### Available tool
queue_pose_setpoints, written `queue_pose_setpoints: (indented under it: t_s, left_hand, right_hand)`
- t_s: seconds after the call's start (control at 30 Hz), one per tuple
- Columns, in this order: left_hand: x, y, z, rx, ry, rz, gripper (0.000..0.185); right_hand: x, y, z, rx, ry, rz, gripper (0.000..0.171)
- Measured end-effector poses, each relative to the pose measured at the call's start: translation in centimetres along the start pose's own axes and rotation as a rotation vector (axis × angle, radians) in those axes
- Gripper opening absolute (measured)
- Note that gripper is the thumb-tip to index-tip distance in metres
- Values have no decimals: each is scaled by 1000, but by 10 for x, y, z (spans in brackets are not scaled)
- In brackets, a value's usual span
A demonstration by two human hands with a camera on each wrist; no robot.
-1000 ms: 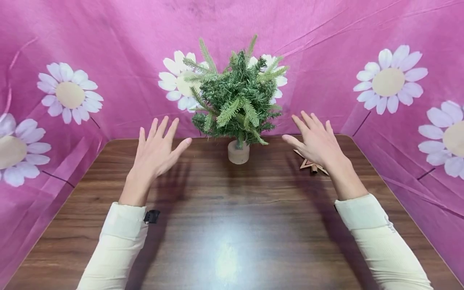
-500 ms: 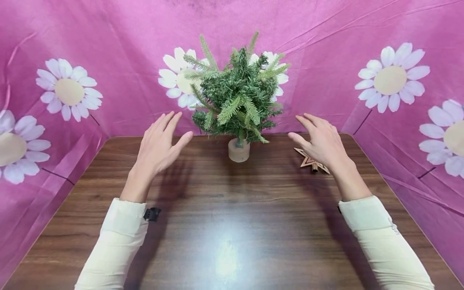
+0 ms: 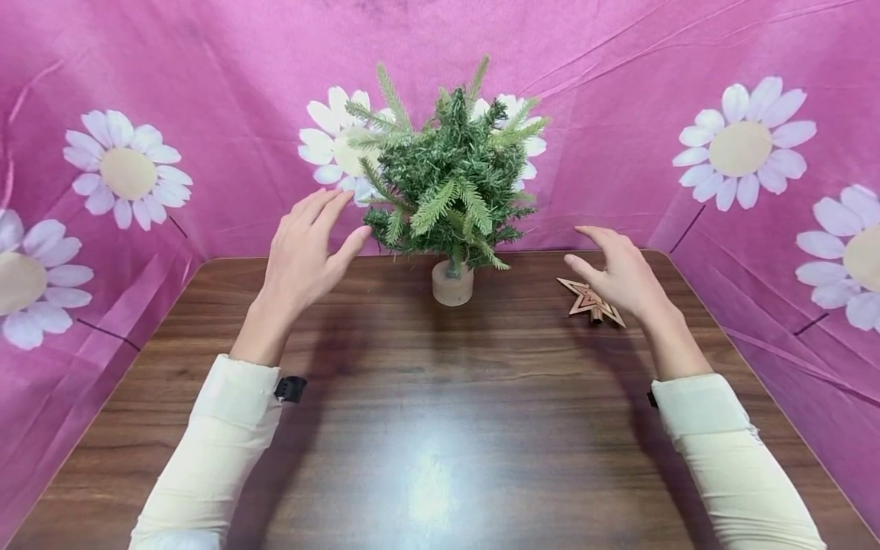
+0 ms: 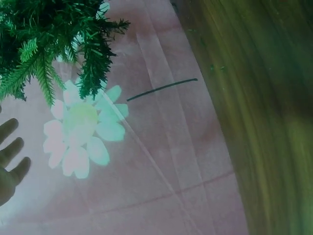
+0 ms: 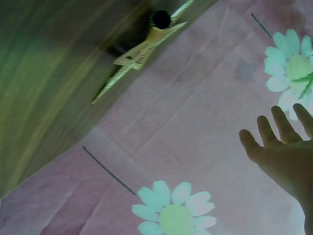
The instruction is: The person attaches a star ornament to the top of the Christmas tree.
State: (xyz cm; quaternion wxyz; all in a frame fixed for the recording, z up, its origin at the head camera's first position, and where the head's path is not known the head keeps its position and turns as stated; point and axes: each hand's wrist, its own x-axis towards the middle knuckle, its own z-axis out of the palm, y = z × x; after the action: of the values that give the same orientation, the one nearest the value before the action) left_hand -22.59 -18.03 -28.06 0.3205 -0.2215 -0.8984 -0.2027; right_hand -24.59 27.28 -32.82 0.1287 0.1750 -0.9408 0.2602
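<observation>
A small green artificial fir tree (image 3: 450, 176) stands in a round wooden base (image 3: 452, 283) at the back middle of the brown table (image 3: 440, 412). My left hand (image 3: 309, 248) hovers open just left of its lower branches, the thumb tip almost touching them. Fingers spread, my right hand (image 3: 619, 267) hangs open above a flat wooden star (image 3: 590, 302) that lies on the table right of the tree. The left wrist view shows the tree's branches (image 4: 44, 44) and my fingertips (image 4: 12, 147). The star (image 5: 142, 49) and my open right hand (image 5: 283, 152) appear in the right wrist view.
Pink cloth printed with white daisies (image 3: 742, 145) walls the table at the back and both sides. The table's front half holds only a glare patch. Both arms wear cream sleeves (image 3: 220, 443).
My left hand has risen and moved right toward the tree's branches. My right hand has shifted slightly right and lowered over the star, uncovering more of it.
</observation>
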Motion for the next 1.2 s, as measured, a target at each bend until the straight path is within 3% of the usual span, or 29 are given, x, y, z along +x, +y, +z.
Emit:
queue_pose_setpoints:
  t_s: [0.13, 0.37, 0.6, 0.77, 0.97, 1.2]
  left_hand:
    - [6, 5, 2, -19, 66, 68, 53]
    - [16, 15, 5, -67, 82, 101, 49]
    - [29, 23, 4, -148, 202, 232, 48]
    - [43, 31, 2, -180, 195, 260, 48]
    - [56, 36, -1, -150, 219, 316, 47]
    - [68, 40, -4, -139, 168, 315, 47]
  right_hand:
    - [-3, 10, 3, 15, 5, -6, 59]
    - [-11, 23, 3, 21, 3, 27, 58]
    - [-10, 34, 0, 2, -34, 84, 62]
    - [-13, 40, 0, -1, -40, 124, 65]
    - [-14, 49, 4, 7, -51, 124, 68]
    - [-15, 58, 5, 3, -52, 116, 67]
